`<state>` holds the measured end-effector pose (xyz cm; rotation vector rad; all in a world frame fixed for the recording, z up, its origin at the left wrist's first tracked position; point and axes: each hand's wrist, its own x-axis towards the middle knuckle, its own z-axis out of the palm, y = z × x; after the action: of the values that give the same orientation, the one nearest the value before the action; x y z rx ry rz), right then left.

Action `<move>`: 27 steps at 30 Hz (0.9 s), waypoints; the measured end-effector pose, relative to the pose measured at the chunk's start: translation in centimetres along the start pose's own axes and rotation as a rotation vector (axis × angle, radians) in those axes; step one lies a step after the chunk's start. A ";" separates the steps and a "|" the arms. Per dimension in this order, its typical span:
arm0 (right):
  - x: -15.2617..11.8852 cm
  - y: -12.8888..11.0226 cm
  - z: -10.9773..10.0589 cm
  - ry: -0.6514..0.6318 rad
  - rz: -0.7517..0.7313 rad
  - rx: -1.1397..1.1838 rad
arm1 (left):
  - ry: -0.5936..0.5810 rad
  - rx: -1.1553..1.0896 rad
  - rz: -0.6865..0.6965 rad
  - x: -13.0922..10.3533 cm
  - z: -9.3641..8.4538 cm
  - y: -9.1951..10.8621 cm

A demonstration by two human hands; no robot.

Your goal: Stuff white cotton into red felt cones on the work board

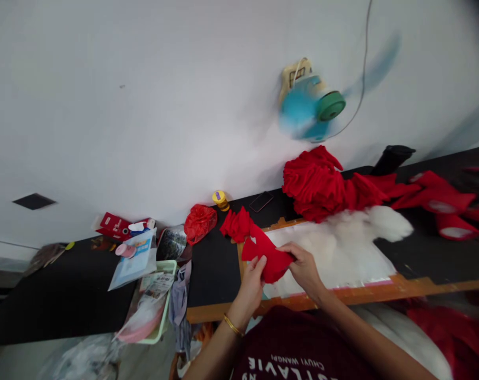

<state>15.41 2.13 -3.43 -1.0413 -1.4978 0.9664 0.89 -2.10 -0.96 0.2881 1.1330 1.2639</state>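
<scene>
A flat red cloth piece (271,259) hangs between my two hands above the front edge of the table. My left hand (252,282) pinches its lower left part, thumb on top, a gold bangle on the wrist. My right hand (303,264) is closed on its right edge. Just behind the piece lies a small bunch of red cloth (238,224). White stuffing (348,243) is spread to the right on a white sheet (279,290). Behind the stuffing rises a large pile of red cloth (316,182).
Along the wall are a spinning blue fan (316,108), a phone (261,201), a yellow jar (221,200) and a red plastic bag (200,224). A green-rimmed basket (166,311) stands left. Red pieces (441,198) and a black object (393,159) lie right.
</scene>
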 end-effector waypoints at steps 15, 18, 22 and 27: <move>-0.4 0.8 -1.1 -0.222 -0.045 -0.175 | -0.068 -0.095 -0.165 1.6 0.1 0.4; 0.4 0.3 -1.1 -0.220 0.030 -0.170 | 0.001 -0.176 -0.282 2.8 0.7 0.3; 0.6 -0.9 -2.0 -0.017 0.017 -0.243 | 0.118 -0.244 -0.276 3.8 0.7 0.0; -0.9 -1.6 -1.7 -0.196 -0.170 -0.338 | 0.147 -0.279 -0.296 4.1 0.3 -0.6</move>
<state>16.96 0.83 -1.91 -1.0558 -1.9271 0.7251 0.98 1.28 -3.33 -0.1781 1.0620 1.1728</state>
